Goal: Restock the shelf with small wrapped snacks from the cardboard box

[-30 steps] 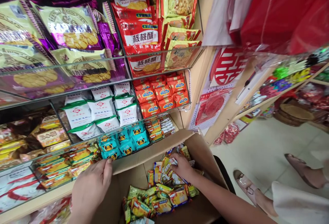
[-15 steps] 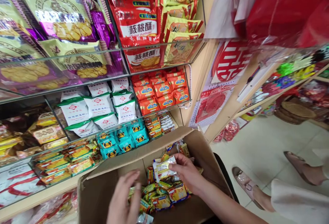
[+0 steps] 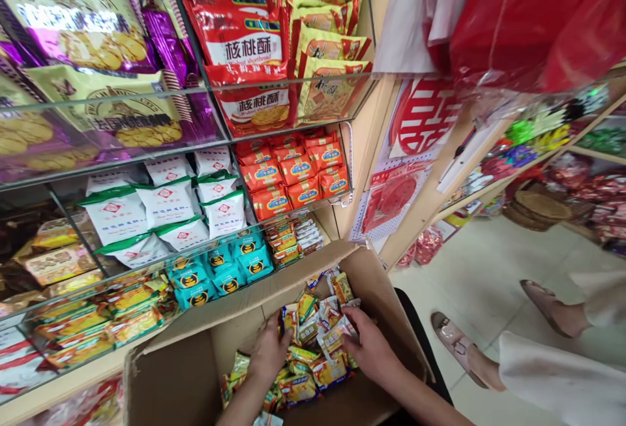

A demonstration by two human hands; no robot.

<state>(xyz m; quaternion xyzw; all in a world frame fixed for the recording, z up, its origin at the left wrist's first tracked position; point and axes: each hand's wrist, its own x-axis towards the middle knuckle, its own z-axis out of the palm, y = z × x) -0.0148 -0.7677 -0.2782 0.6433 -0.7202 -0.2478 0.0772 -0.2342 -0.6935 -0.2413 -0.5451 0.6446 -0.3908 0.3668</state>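
Note:
An open cardboard box (image 3: 171, 374) stands below the shelves, with many small wrapped snacks (image 3: 298, 387) heaped inside. Deep in the box, my left hand (image 3: 268, 351) has its fingers closed on a yellow and blue snack packet (image 3: 289, 316) at the left of the heap. On the right, my right hand (image 3: 366, 344) pinches a white and yellow snack packet (image 3: 333, 340) between thumb and fingers, just above the other snacks.
Glass-fronted shelves hold red walnut shortbread bags (image 3: 254, 41), white and green packets (image 3: 166, 201), teal packets (image 3: 229, 276) and red packets (image 3: 303, 168). Red bags (image 3: 528, 21) hang at upper right. A person's sandalled feet (image 3: 460, 341) stand on the tiled floor at right.
My left hand has moved right and down onto the snacks and taken hold of a packet. My right hand has shifted slightly right and lower with its packet. The view has shifted a little.

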